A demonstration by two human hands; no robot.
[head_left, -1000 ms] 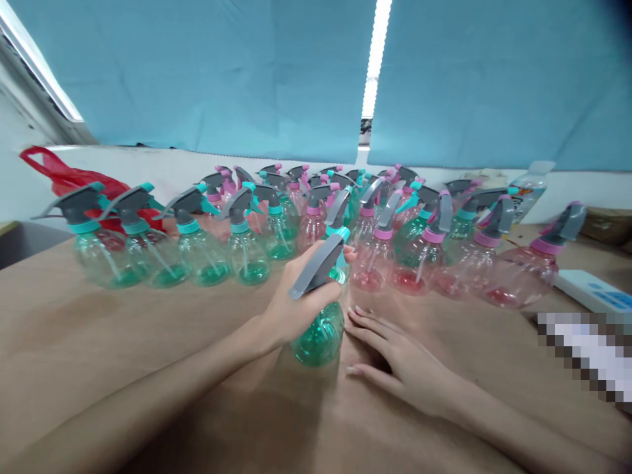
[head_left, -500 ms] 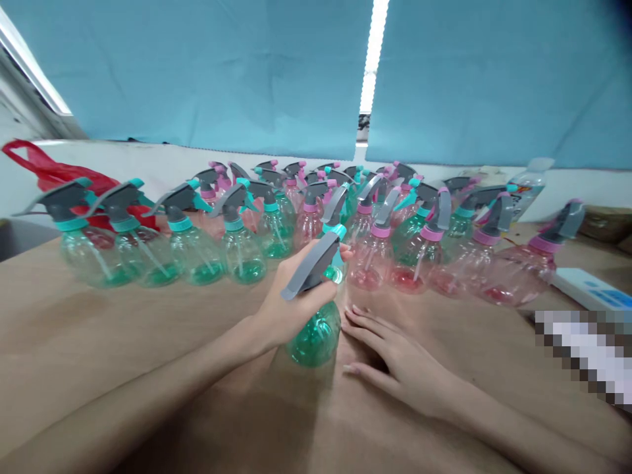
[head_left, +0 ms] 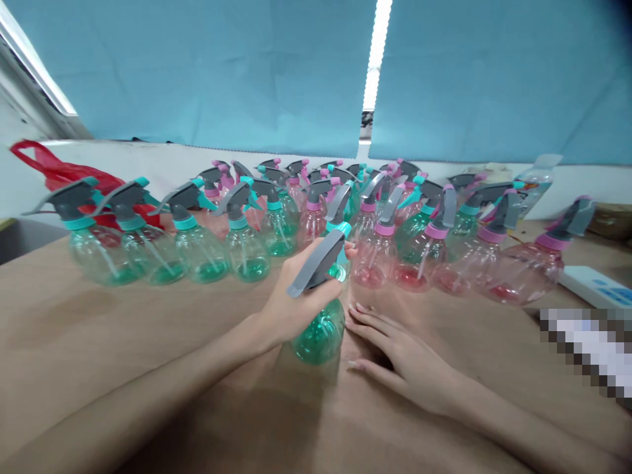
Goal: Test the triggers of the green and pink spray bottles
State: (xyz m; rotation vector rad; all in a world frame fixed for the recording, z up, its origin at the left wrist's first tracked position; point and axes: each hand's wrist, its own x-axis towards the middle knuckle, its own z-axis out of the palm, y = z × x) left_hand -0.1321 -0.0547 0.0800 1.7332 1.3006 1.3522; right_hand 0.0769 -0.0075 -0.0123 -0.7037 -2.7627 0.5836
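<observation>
My left hand (head_left: 301,286) is wrapped round the neck of a green spray bottle (head_left: 318,336) with a grey and teal trigger head. The bottle stands upright on the table, its trigger lever slanting toward me. To its right my right hand (head_left: 395,349) lies on the table, fingers stretched out toward the bottle and holding nothing. Behind the left hand stands a row of clear green spray bottles (head_left: 249,260). Several pink spray bottles (head_left: 372,263) stand behind the right hand. The fingertips of the left hand are partly hidden behind the trigger head.
More spray bottles crowd the back of the table (head_left: 123,342). A red plastic bag (head_left: 74,174) lies at the back left. On the right are a clear plastic bottle (head_left: 536,181), a white box with blue marks (head_left: 595,286) and a pixelated object (head_left: 587,349).
The whole view has shifted slightly, so everything sits a little further right. My left hand keeps its grip on the green spray bottle, and my right hand stays flat on the table.
</observation>
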